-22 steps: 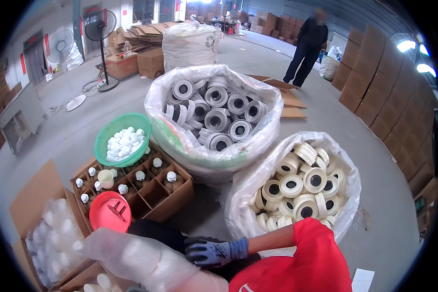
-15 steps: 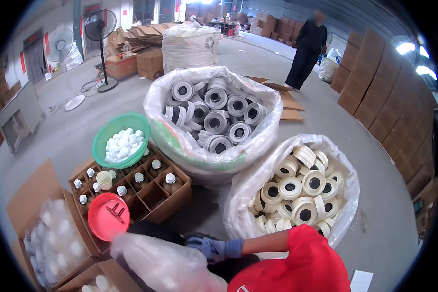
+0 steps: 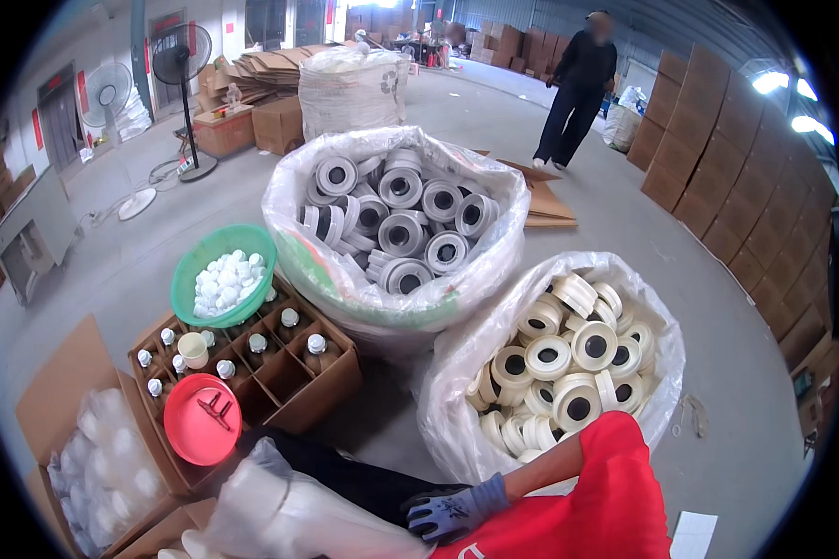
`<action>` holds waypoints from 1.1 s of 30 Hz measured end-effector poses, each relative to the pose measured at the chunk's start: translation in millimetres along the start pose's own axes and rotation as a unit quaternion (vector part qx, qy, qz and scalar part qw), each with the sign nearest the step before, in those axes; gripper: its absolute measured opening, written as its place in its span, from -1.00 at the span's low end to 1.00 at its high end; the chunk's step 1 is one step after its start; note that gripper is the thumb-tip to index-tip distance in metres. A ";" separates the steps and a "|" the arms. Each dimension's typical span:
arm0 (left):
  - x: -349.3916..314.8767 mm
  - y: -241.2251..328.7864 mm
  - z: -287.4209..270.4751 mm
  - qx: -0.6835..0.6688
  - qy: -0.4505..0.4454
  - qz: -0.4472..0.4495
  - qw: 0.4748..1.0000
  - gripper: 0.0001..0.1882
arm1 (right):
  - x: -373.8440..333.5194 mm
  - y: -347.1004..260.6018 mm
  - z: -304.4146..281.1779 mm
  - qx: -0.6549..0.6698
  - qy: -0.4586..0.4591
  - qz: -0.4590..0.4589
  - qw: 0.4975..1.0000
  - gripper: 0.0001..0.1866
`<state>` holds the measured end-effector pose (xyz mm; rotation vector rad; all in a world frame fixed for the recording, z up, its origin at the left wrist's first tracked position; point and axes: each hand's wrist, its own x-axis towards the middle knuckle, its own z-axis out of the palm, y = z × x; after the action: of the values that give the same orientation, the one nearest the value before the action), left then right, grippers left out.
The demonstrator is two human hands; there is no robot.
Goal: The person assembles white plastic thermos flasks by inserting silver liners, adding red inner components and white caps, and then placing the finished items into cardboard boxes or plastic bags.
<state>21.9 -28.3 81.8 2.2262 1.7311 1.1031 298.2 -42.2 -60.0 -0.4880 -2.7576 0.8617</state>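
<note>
Your work piece is the clear plastic bag (image 3: 298, 512), which lies across your lap, its upper side against your dark trouser leg (image 3: 345, 473). Its left end points toward the near corner of the divided box (image 3: 298, 415). What the bag holds cannot be made out through the film.

Right grip: your gloved right hand (image 3: 452, 511) is at the upper right of the bag, fingers partly curled. Whether they pinch the film or only rest beside it cannot be told. Left grip: your left hand does not show, so its opening and hold cannot be stated.

To handle the bag well:

1. Support its underside along the full length; a soft bag will probably sag if held at one end only.
2. Take a broad fold of film rather than a thin edge, since smooth plastic may slip against the glove.
3. Swing the left end clear of the red bowl (image 3: 196, 447), which sits over the near left corner of the box; a knock could spill the dark prongs (image 3: 216, 410) in it.
4. Keep loose film off the bottles (image 3: 317, 347) at the right corner of the box, where it could snag.
</note>
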 end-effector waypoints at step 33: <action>-188.5 -127.3 -2.1 -0.382 0.096 -0.336 0.855 -0.72 | 291.5 0.9 -93.5 0.297 0.315 0.004 0.902 -0.80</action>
<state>-96.7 -151.2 -68.5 0.9610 1.5242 1.4709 57.1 114.8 44.2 -0.5321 -1.7978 1.2173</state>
